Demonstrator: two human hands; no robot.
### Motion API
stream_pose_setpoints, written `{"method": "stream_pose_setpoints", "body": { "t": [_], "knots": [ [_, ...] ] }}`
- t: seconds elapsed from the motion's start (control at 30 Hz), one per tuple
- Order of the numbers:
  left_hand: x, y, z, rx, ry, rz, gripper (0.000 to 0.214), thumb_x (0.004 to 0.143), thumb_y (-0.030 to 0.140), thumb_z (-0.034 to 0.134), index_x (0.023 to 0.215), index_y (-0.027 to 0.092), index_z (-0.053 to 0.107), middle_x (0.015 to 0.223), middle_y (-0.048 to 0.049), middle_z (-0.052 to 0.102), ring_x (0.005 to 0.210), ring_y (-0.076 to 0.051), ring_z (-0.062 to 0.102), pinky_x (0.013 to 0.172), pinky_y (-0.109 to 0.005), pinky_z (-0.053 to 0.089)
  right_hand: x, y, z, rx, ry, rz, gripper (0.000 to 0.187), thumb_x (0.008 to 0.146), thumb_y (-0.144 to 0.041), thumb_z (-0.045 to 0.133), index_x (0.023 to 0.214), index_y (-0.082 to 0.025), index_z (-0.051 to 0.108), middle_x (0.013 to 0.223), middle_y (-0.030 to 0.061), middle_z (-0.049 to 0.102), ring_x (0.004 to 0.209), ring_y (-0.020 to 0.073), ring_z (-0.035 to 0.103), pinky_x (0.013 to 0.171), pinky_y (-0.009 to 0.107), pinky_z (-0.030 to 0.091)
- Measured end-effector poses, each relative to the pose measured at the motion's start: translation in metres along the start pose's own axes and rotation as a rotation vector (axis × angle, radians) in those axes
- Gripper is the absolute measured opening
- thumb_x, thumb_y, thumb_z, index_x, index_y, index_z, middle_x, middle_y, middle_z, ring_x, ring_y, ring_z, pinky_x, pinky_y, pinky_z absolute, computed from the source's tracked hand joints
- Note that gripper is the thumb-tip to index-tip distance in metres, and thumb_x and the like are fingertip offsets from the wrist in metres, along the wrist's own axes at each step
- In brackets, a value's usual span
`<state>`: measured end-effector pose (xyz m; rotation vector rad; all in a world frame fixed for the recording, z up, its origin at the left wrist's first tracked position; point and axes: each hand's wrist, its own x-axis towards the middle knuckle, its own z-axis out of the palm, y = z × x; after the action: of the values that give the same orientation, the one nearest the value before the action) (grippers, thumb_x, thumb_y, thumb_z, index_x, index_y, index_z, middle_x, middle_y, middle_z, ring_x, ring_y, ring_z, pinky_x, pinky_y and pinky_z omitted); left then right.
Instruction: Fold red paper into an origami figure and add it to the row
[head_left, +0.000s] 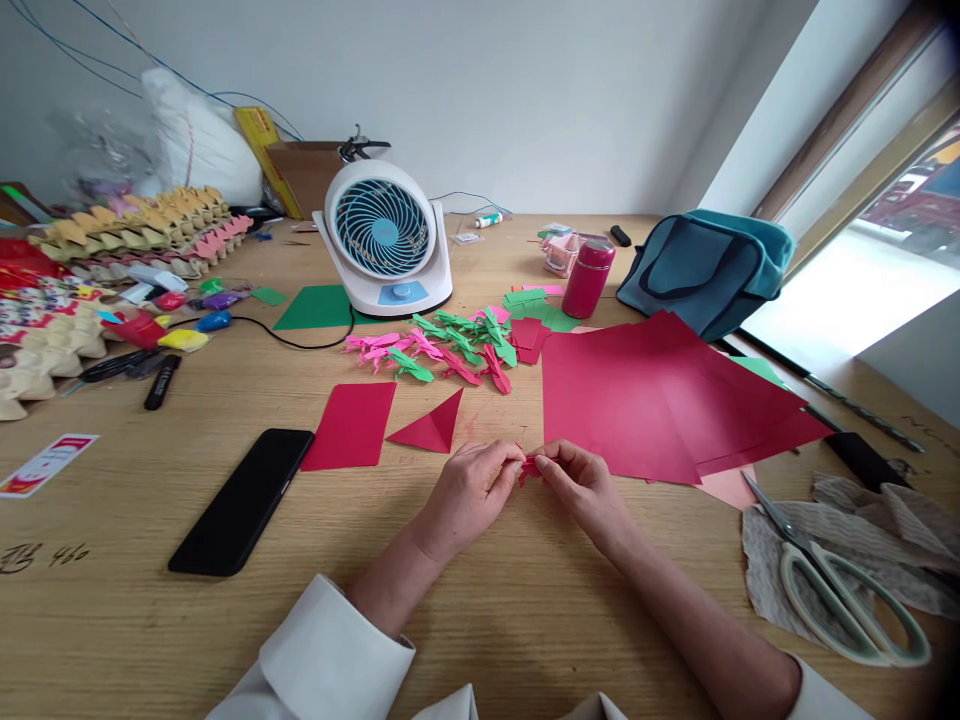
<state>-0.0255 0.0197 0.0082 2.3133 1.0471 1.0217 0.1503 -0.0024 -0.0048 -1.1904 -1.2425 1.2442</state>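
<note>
Between my two hands is a small folded red paper figure (pixel 531 467), mostly covered by the fingers. My left hand (pixel 480 485) pinches its left end, and my right hand (pixel 581 485) pinches the right end. Just beyond the left hand lies a red paper triangle (pixel 433 425), with a red paper rectangle (pixel 351 425) beside it. Farther back, several folded paper figures in green (pixel 457 335), pink (pixel 382 348) and red (pixel 496 370) lie in a heap. Large red paper sheets (pixel 622 400) spread out to the right of my hands.
A black phone (pixel 241 502) lies at left; scissors (pixel 817 570) rest on a grey cloth (pixel 780 535) at right. Behind stand a white fan (pixel 386 240), a red flask (pixel 589 280) and a blue bag (pixel 697 270). Egg trays (pixel 142 235) and modelling supplies fill the far left.
</note>
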Motion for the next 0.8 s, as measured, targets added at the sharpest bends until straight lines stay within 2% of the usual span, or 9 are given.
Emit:
{"method": "stream_pose_setpoints", "body": {
  "t": [0.3,0.53,0.7,0.8],
  "knots": [
    [-0.002,0.000,0.003,0.099,-0.006,0.054,0.011,0.089,0.009,0.056,0.088,0.021,0.056,0.086,0.0003,0.069,0.083,-0.015,0.066,0.079,-0.029,0.049,-0.002,0.005,0.001,-0.079,-0.017,-0.052,0.025,0.091,-0.041,0.060,0.086,-0.018,0.069,0.078,0.0026,0.068,0.075,0.0164,0.061,0.071,0.027,0.045],
    [-0.001,-0.001,0.003,0.292,-0.033,0.142,0.013,0.098,0.015,0.044,0.089,0.019,0.054,0.082,-0.0024,0.067,0.079,-0.017,0.064,0.077,-0.032,0.049,0.000,0.013,-0.001,-0.116,-0.009,-0.056,0.028,0.091,-0.043,0.060,0.088,-0.018,0.071,0.081,0.0041,0.071,0.076,0.0178,0.062,0.070,0.028,0.046],
    [0.000,0.000,0.005,0.338,-0.063,0.118,0.016,0.099,0.015,0.040,0.090,0.020,0.052,0.083,-0.0030,0.065,0.080,-0.018,0.062,0.077,-0.032,0.048,0.000,0.012,-0.001,-0.108,-0.011,-0.047,0.029,0.091,-0.045,0.059,0.087,-0.019,0.071,0.077,0.0032,0.068,0.074,0.0179,0.060,0.069,0.029,0.046],
    [-0.001,-0.001,0.007,0.294,-0.068,0.071,0.015,0.098,0.015,0.040,0.089,0.021,0.051,0.082,-0.0025,0.063,0.080,-0.018,0.061,0.077,-0.032,0.048,-0.001,0.010,0.000,-0.098,-0.004,-0.051,0.029,0.090,-0.046,0.060,0.087,-0.019,0.070,0.078,0.0036,0.068,0.075,0.0185,0.061,0.070,0.029,0.047]
  ]
}}
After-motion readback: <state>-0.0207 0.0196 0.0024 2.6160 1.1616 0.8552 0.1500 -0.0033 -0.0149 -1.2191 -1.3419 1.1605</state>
